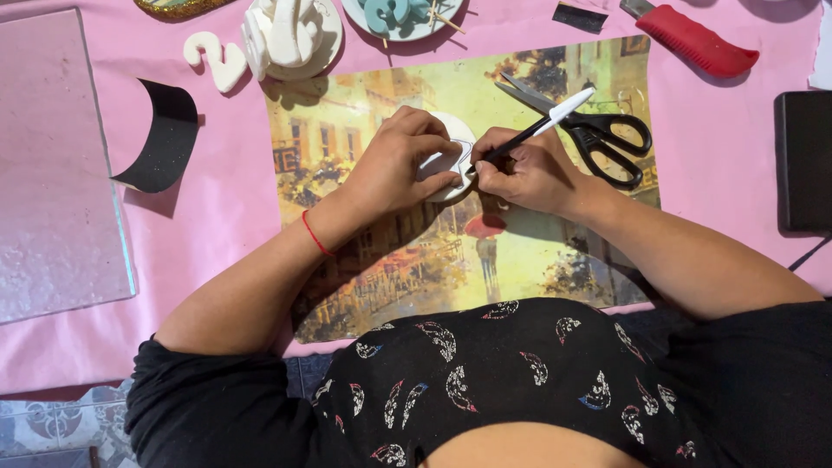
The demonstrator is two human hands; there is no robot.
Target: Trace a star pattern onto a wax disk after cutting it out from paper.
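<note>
Left hand on white cutout, right hand with pen

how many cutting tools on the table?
2. Black-handled scissors lie open on the picture mat, just right of the right hand. A red-handled cutter lies on the pink cloth at top right, its blade cut off by the frame edge.
</note>
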